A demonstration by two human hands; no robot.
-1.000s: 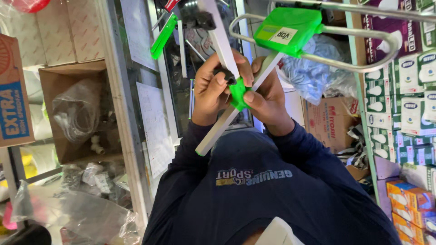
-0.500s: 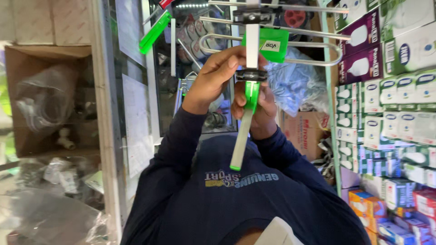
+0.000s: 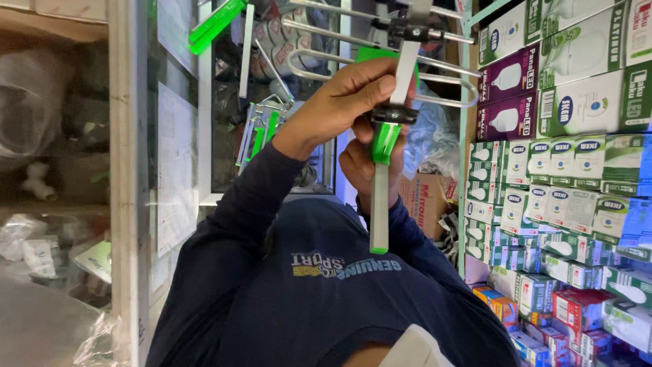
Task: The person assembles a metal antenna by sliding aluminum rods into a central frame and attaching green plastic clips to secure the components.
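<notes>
Change: you swung the antenna boom (image 3: 380, 204) from slanted to upright before your chest.
Left hand (image 3: 339, 105): grip wrapped around the green clamp (image 3: 384, 139).
Right hand (image 3: 360, 170): fingers closed behind the boom.
Loop element (image 3: 380, 68): above, near the boxed-bulb shelf (image 3: 564, 170).

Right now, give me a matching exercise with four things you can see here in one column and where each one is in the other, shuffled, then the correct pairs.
Things:
1. flat silver metal antenna bar
2. green plastic clamp piece
3. stacked green and white light bulb boxes
4. looped silver wire element

Places:
A. shelves along the right
B. above the hands
C. hanging down between the forearms
D. on the bar between the left hand and right hand

Pairs: 1-C, 2-D, 3-A, 4-B
</notes>
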